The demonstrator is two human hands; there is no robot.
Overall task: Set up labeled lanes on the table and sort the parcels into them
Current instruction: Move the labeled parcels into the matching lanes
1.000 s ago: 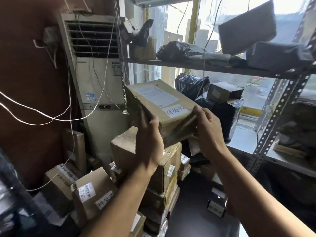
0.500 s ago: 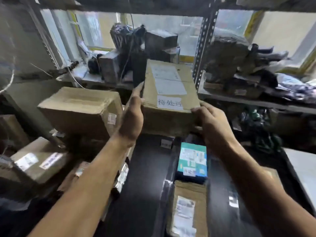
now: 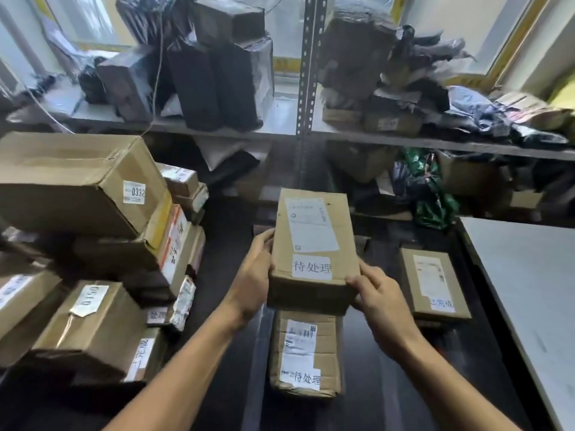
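Note:
I hold a brown cardboard parcel [image 3: 314, 244] with a shipping label and a white sticker of handwritten characters. My left hand [image 3: 252, 275] grips its left side and my right hand [image 3: 378, 293] grips its near right corner. It hovers over the dark table [image 3: 373, 384], just beyond a second parcel [image 3: 306, 353] that lies flat and bears the same kind of sticker. A third, flatter parcel [image 3: 434, 283] with a different sticker lies to the right on the table.
A tall stack of cardboard boxes [image 3: 84, 244] crowds the left. Behind the table a metal shelf [image 3: 303, 88] carries black-wrapped packages and crumpled bags. A pale grey surface [image 3: 529, 290] borders the table on the right.
The view has swung from the box stack to the table. The parcel in both hands has come down low over the table, above the parcel lying there.

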